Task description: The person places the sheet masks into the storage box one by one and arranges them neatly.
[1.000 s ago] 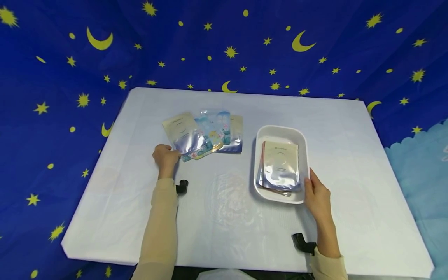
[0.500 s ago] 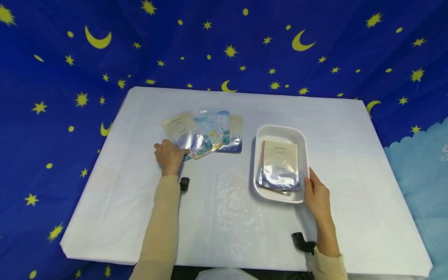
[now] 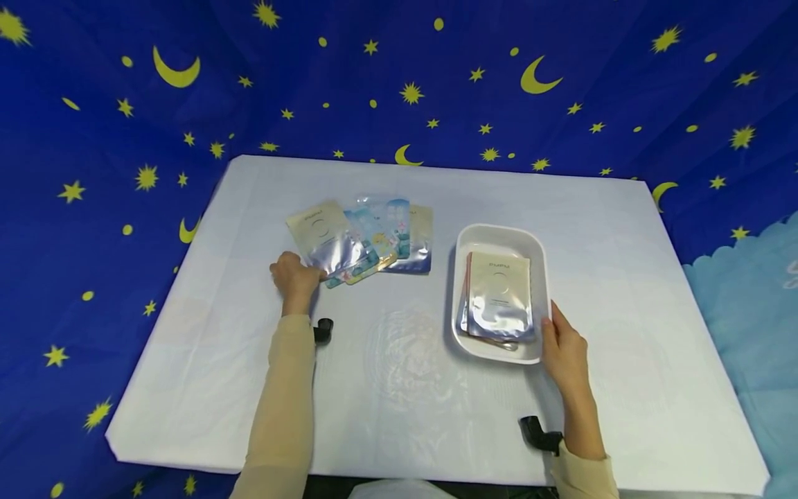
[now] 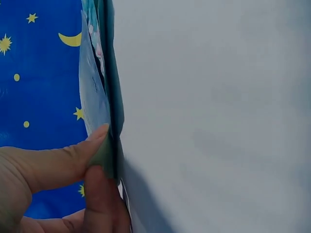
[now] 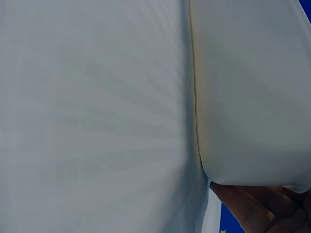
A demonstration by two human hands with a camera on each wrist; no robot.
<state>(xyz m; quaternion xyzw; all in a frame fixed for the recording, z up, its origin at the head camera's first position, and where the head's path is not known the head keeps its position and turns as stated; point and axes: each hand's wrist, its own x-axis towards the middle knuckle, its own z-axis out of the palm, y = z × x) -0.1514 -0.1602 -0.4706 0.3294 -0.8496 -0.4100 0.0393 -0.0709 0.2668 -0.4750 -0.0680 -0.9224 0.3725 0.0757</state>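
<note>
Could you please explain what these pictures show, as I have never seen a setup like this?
There is no robot here, just a person's two bare hands. The wide picture comes from a camera worn on the head, looking forward and down; the two close-ups come from a camera on each wrist.

On the white table lie some overlapping flat packets and a white tray with a stack of similar packets inside. The left hand pinches the edge of the overlapping packets, while the right hand holds the tray near its corner.
</note>
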